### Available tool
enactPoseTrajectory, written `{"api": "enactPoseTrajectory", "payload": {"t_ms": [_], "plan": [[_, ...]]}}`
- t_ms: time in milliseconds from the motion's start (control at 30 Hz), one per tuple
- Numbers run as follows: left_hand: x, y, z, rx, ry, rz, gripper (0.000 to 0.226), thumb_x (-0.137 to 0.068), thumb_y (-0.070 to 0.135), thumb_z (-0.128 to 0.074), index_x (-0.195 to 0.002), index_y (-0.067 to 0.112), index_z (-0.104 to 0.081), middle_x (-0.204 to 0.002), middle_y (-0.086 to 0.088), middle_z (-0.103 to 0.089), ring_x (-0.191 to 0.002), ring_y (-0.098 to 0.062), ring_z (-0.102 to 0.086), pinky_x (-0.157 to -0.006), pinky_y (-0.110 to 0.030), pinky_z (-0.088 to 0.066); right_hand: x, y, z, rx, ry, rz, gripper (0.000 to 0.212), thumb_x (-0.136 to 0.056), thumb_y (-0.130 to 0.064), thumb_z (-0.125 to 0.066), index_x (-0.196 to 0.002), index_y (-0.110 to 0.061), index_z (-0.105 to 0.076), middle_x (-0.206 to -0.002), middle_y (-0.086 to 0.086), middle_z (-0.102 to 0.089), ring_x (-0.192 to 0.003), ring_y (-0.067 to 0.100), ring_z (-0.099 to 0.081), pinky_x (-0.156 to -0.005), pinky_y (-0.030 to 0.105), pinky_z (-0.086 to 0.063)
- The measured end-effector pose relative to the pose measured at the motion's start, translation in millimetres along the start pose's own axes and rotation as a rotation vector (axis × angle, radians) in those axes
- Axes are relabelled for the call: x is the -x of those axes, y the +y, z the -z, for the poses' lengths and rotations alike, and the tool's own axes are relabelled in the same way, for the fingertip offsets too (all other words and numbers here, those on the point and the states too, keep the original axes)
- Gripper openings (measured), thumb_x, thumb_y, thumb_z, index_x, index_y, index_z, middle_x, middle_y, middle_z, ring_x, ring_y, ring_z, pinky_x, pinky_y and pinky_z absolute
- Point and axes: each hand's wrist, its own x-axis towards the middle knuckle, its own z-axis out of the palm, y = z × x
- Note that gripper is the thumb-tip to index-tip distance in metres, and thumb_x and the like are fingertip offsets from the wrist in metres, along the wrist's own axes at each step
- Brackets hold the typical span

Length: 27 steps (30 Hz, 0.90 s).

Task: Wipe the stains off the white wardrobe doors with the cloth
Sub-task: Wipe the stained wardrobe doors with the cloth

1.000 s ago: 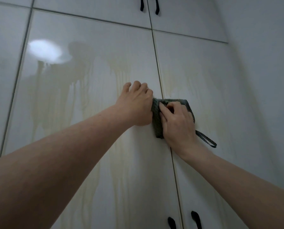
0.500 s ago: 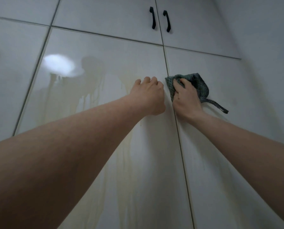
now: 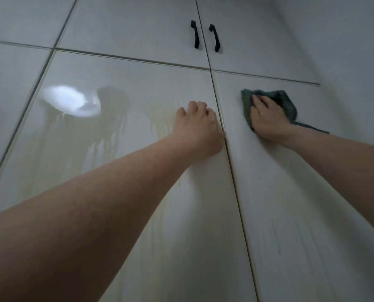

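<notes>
Nearest the camera, two bare forearms come in from the bottom corners of the frame and reach up toward the middle, so everything is seen from low down, looking up the wardrobe front.

The left hand sits dead centre, curled into a loose fist with nothing in it, knuckles against the left door and its edge right on the vertical seam between the two doors. Looks like it's just bracing.

The right hand is centre-right and a bit higher, fingers spread flat, pressing the cloth against the right door. The cloth is dark green-grey and bunched, sticking out above and to the right of the fingers, with a strap or loop trailing off to the right past the wrist.

Here's the thing the next move hangs on: the cloth is on the right door, but the worst of the mess is on the other side. The yellowish drip stains run down the left door, left of the seam and left of the fist, streaking top to bottom. The right door only shows faint streaks low down. So the cloth hand is the farther one from the heavy stains, and the braced left hand sits between them. My guess is the cloth has to cross the seam leftward, and the fist would need to shift.

Farther up, at upper centre, are two black handles on the upper cabinet doors.
</notes>
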Motion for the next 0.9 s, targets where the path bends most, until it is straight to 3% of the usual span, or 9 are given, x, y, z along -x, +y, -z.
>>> {"api": "enactPoseTrajectory", "payload": {"t_ms": [133, 300, 400, 533, 633, 700, 767, 833, 900], "plan": [[1, 2, -5, 0.019, 0.023, 0.016, 0.062, -0.099, 0.054, -0.035, -0.14, 0.007, -0.039, -0.143, -0.014, -0.037, -0.135, -0.033, -0.03, -0.115, -0.048, -0.024, 5, -8, -1, 0.033, 0.046, -0.228, 0.051, -0.102, -0.03, -0.027, -0.152, -0.026, -0.02, -0.158, 0.007, -0.017, -0.141, 0.039, -0.02, -0.116, 0.049, -0.018], [-6, 12, -6, -0.012, 0.075, 0.033, 0.05, -0.1, 0.046, -0.035, -0.132, 0.009, -0.046, -0.137, -0.014, -0.044, -0.128, -0.033, -0.036, -0.106, -0.05, -0.033, -10, -69, -13, 0.077, 0.034, 0.188, 0.057, -0.098, -0.036, -0.02, -0.154, -0.027, -0.022, -0.161, 0.003, -0.02, -0.144, 0.031, -0.022, -0.117, 0.046, -0.019], [-8, 16, -6, -0.035, 0.069, 0.041, 0.051, -0.099, 0.049, -0.035, -0.129, 0.01, -0.047, -0.134, -0.013, -0.046, -0.126, -0.032, -0.038, -0.1, -0.047, -0.035, -15, -47, -2, 0.077, 0.032, 0.295, 0.053, -0.105, -0.033, -0.019, -0.155, -0.017, -0.024, -0.161, 0.006, -0.022, -0.145, 0.029, -0.024, -0.119, 0.039, -0.017], [-6, 18, -11, -0.074, 0.099, 0.044, 0.051, -0.098, 0.05, -0.034, -0.127, 0.011, -0.048, -0.131, -0.012, -0.047, -0.124, -0.032, -0.04, -0.101, -0.048, -0.036, -60, 61, 3, 0.139, 0.045, -0.092, 0.089, -0.072, -0.052, 0.001, -0.146, -0.014, -0.03, -0.155, 0.011, -0.028, -0.14, 0.038, -0.029, -0.113, 0.057, -0.027], [-7, 19, -12, -0.08, 0.096, 0.05, 0.051, -0.098, 0.049, -0.033, -0.127, 0.01, -0.048, -0.132, -0.013, -0.047, -0.125, -0.033, -0.039, -0.103, -0.049, -0.035, -53, 66, 3, 0.109, 0.004, -0.337, 0.071, -0.083, -0.041, -0.009, -0.147, -0.016, -0.027, -0.155, 0.008, -0.024, -0.14, 0.04, -0.023, -0.113, 0.059, -0.021], [-7, 21, -12, -0.085, 0.091, 0.059, 0.05, -0.098, 0.048, -0.032, -0.126, 0.01, -0.049, -0.132, -0.013, -0.047, -0.125, -0.034, -0.039, -0.103, -0.05, -0.036, -39, 24, 4, 0.106, 0.042, -0.225, 0.067, -0.087, -0.044, -0.008, -0.142, -0.016, -0.034, -0.152, 0.011, -0.03, -0.137, 0.04, -0.03, -0.112, 0.055, -0.026], [-6, 21, -12, -0.079, 0.098, 0.058, 0.048, -0.098, 0.046, -0.032, -0.124, 0.01, -0.049, -0.131, -0.014, -0.047, -0.124, -0.034, -0.04, -0.103, -0.051, -0.036, -25, -20, -2, 0.074, 0.065, 0.061, 0.073, -0.088, -0.047, -0.003, -0.142, -0.015, -0.039, -0.152, 0.01, -0.036, -0.138, 0.034, -0.034, -0.113, 0.049, -0.028], [-4, 20, -10, -0.076, 0.101, 0.061, 0.048, -0.098, 0.046, -0.031, -0.124, 0.01, -0.049, -0.13, -0.014, -0.048, -0.123, -0.033, -0.041, -0.102, -0.05, -0.037, -15, -41, -10, 0.051, 0.054, 0.343, 0.052, -0.104, -0.033, -0.02, -0.15, -0.014, -0.035, -0.158, 0.006, -0.032, -0.144, 0.025, -0.028, -0.117, 0.037, -0.018], [-4, 21, -10, -0.089, 0.099, 0.064, 0.051, -0.098, 0.048, -0.03, -0.126, 0.01, -0.049, -0.132, -0.015, -0.047, -0.124, -0.033, -0.041, -0.103, -0.049, -0.036, -8, -36, -2, 0.006, 0.063, 0.473, 0.047, -0.107, -0.024, -0.029, -0.152, -0.013, -0.033, -0.159, 0.007, -0.03, -0.146, 0.023, -0.026, -0.117, 0.033, -0.014]]}}
